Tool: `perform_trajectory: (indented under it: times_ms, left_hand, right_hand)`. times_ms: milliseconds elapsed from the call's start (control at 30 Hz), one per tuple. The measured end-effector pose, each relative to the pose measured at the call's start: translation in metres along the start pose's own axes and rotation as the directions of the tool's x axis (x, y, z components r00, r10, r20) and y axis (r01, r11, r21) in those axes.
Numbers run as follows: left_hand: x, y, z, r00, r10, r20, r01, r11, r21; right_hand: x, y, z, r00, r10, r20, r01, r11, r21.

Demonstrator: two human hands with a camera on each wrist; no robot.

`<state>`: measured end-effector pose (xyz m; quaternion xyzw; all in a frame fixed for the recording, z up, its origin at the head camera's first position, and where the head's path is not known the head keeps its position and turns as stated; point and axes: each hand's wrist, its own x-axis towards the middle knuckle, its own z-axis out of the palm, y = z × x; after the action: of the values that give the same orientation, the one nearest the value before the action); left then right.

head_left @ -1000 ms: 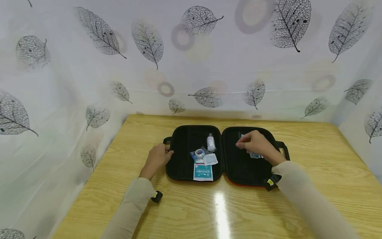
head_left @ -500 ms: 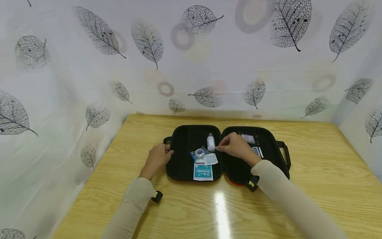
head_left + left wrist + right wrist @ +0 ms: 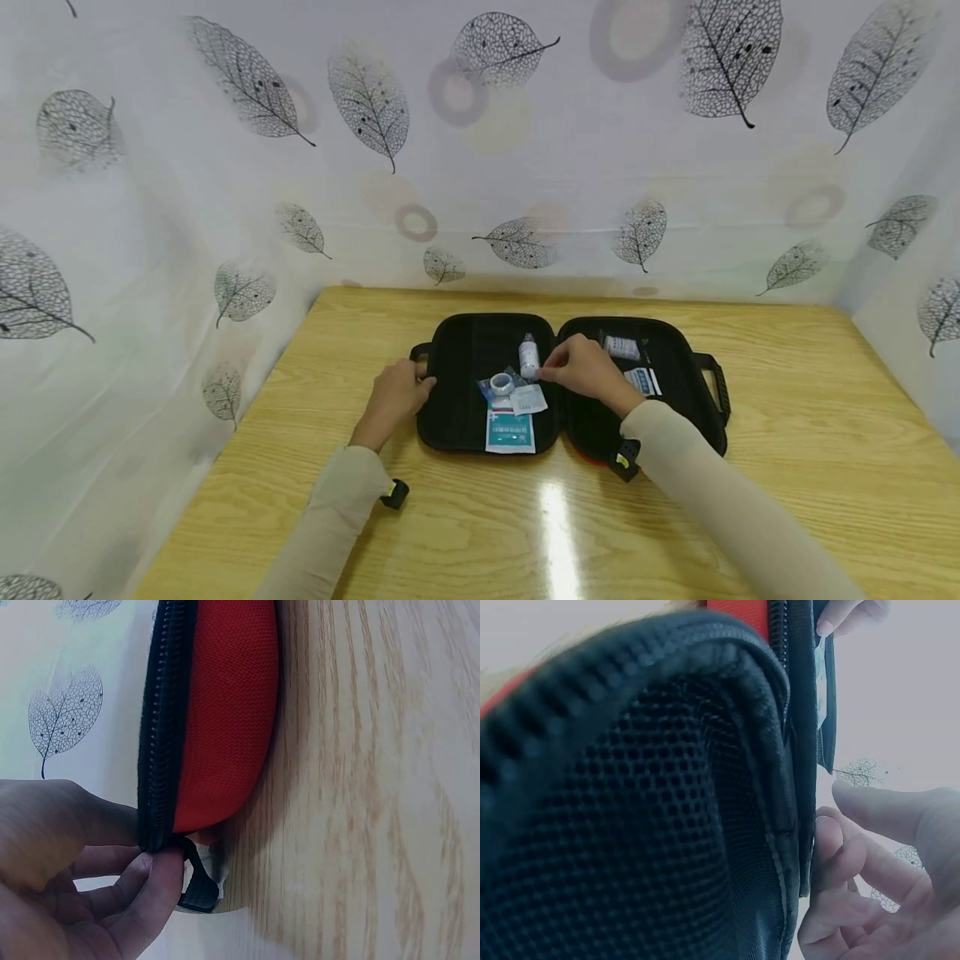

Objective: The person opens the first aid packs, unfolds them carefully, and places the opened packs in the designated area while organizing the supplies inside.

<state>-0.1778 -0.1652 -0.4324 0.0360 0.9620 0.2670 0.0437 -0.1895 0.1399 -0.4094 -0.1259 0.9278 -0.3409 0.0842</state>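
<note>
A black-lined case (image 3: 450,417) with a red shell lies unfolded on the table. My left hand (image 3: 397,390) grips its left rim beside the handle; in the left wrist view the thumb lies over the zipper edge (image 3: 159,750) with fingers beneath. My right hand (image 3: 585,367) reaches across the hinge, fingertips right at the lower end of a small white bottle (image 3: 528,354). In the right wrist view a small gap shows between thumb and index finger; the bottle is hidden there. Below the bottle lie a white tape roll (image 3: 502,383), a white sachet (image 3: 529,400) and a teal packet (image 3: 511,432).
In the case's right half are a clear-wrapped white roll (image 3: 622,347) and a blue-and-white packet (image 3: 643,381). A carrying handle (image 3: 716,379) sticks out on the right. Leaf-patterned cloth (image 3: 480,167) stands behind the wooden table (image 3: 465,533).
My right hand has moved left from the wrapped roll in the right half to the white bottle, uncovering the roll and blue-and-white packet. My left hand stays on the rim.
</note>
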Motion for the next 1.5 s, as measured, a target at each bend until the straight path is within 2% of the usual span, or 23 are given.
perform_trajectory:
  times_ms: [367,600,800,1167,1367,1500]
  left_hand:
    - [-0.001,0.002,0.0,1.0,0.001,0.001,-0.001,1.0,-0.008]
    - [-0.001,0.004,-0.001,1.0,-0.003,0.005,0.003,1.0,-0.013]
    - [-0.002,0.004,0.0,1.0,0.009,-0.002,-0.009,1.0,-0.007]
    - [-0.002,0.004,0.0,1.0,-0.007,0.004,0.007,1.0,-0.009]
    - [-0.002,0.004,0.0,1.0,0.0,-0.008,0.0,1.0,-0.005]
    - [-0.003,0.003,0.0,1.0,-0.002,-0.008,0.002,1.0,-0.007]
  right_hand:
    - [0.001,0.002,-0.001,0.999,-0.03,-0.017,0.03,0.999,0.015]
    - [0.001,0.007,-0.009,0.999,0.014,-0.049,-0.009,0.994,0.107]
    - [0.001,0.013,-0.018,0.998,0.011,-0.06,-0.001,0.987,0.161]
    - [-0.013,0.027,-0.05,0.999,0.018,-0.038,-0.008,0.974,0.225]
    - [-0.028,0.042,-0.073,0.998,0.05,-0.03,-0.041,0.963,0.268]
    - [-0.039,0.056,-0.086,0.997,0.065,-0.044,-0.052,0.965,0.256]
